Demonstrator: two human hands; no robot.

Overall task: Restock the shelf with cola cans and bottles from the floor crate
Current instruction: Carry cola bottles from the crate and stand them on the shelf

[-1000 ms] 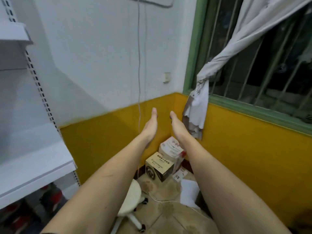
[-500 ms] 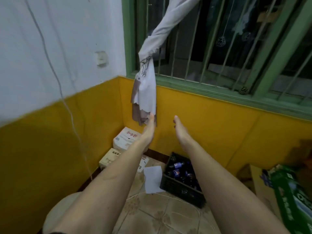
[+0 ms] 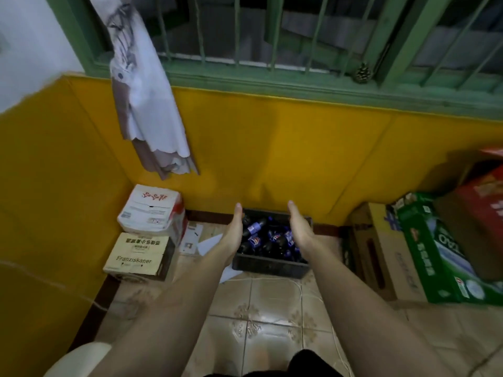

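A black plastic crate [image 3: 269, 266] stands on the tiled floor against the yellow wall. It holds several dark cola bottles [image 3: 255, 240] with blue labels, lying jumbled. My left hand [image 3: 234, 232] is stretched out flat over the crate's left side, palm facing inward, holding nothing. My right hand [image 3: 299, 227] is stretched out over the crate's right side, palm facing the left hand, also empty. Both hands hover in front of the crate with the bottles visible between them. The shelf is out of view.
Two stacked cardboard boxes [image 3: 144, 235] sit in the left corner, with loose papers [image 3: 206, 242] beside them. Brown, green and red cartons [image 3: 424, 254] line the right. A white stool [image 3: 79, 360] is at bottom left. A curtain [image 3: 147, 104] hangs from the barred window.
The view has swung right and down from the shelf to the floor crate. Both outstretched hands now frame the crate, and they are a little farther apart.
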